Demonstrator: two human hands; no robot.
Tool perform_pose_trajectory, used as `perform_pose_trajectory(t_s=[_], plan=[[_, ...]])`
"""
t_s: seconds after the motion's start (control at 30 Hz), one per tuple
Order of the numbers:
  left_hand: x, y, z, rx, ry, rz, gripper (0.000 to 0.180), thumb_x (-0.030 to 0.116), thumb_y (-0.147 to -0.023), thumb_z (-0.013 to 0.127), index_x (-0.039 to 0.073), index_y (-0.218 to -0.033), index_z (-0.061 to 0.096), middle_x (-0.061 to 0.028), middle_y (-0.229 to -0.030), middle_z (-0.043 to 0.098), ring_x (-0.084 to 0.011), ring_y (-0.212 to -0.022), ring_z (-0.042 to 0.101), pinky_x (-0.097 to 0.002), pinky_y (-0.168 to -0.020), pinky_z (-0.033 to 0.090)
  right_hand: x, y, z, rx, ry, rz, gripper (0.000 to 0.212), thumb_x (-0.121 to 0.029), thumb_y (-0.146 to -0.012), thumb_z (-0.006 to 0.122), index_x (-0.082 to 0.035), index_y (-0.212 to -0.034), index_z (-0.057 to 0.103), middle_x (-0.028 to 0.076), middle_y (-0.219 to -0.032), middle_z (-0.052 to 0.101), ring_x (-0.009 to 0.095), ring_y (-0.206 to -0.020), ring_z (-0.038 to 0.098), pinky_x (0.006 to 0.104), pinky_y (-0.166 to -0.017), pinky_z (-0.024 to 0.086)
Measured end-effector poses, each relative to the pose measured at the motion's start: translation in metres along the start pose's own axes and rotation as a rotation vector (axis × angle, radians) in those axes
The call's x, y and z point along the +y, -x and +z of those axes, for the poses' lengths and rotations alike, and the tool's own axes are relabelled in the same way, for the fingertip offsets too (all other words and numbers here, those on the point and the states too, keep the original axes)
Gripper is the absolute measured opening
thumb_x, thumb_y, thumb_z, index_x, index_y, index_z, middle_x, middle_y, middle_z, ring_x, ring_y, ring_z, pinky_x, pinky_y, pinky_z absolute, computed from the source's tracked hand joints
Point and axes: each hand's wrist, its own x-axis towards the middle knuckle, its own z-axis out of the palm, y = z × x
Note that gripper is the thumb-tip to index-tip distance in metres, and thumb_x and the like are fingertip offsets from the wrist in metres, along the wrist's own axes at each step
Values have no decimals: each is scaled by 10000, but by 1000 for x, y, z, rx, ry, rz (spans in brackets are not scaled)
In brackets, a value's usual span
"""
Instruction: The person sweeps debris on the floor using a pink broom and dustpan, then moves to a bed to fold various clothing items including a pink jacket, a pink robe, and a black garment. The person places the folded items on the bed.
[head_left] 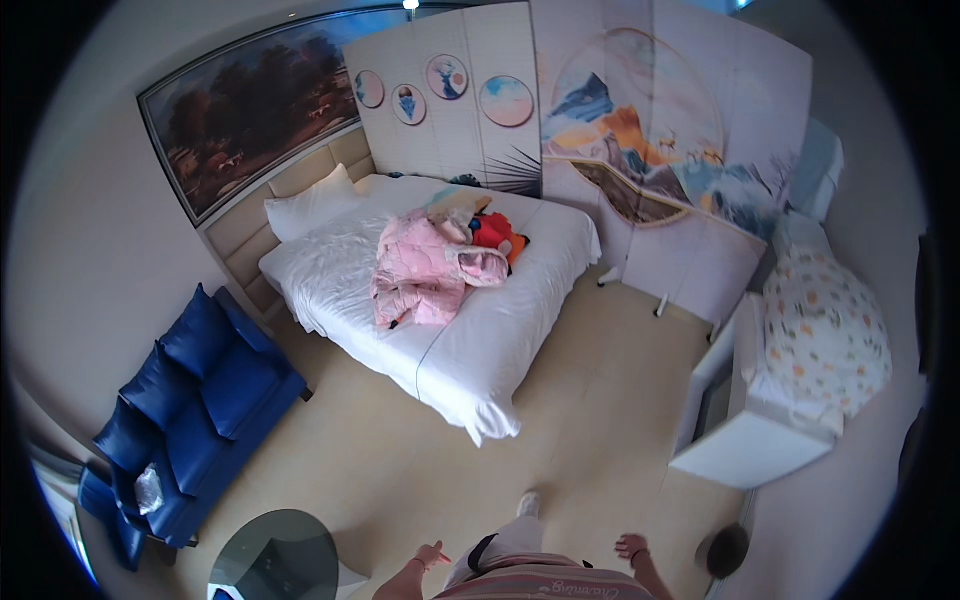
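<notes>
At the lower edge of the head view, my left hand (pixel 433 554) hangs beside my hip with its fingers loosely apart and nothing in it. On my other side, my right hand (pixel 631 547) is held away from my body, fingers loosely spread, also without anything in it. Neither touches any furniture. Ahead of me stands a bed with a white sheet (pixel 490 345). A pink padded jacket (pixel 425 260) lies spread on it, with a red and orange bundle (pixel 497 237) of cloth beside it. A white pillow (pixel 318 203) rests against the headboard.
A blue sofa (pixel 215 400) stands left, with a round dark glass table (pixel 275 555) near my left hand. To the right are a white cabinet (pixel 755 450) with a patterned cloth bundle (pixel 825 325), and a dark bin (pixel 724 550). A folding screen (pixel 650 170) stands behind the bed.
</notes>
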Motion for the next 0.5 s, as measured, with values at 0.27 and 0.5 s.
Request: perform_pose_trajectory(t_s=[0.27, 0.5], plan=[[178, -83, -90, 96, -51, 140, 467, 477, -922, 397, 188, -929, 763, 5, -878, 726, -184, -779, 665, -339, -756, 520, -98, 12, 68, 77, 250, 101, 271, -253, -911, 539, -96, -1130, 561, 107, -993, 667, 286, -836, 674, 434, -645, 550], [354, -159, -121, 244, -9, 438, 365, 384, -868, 462, 164, -976, 734, -16, -891, 727, -166, -847, 680, -325, -794, 521, -257, -43, 58, 139, 278, 106, 258, -255, -914, 534, -88, -1107, 567, 116, -978, 665, 293, -837, 665, 436, -665, 538]])
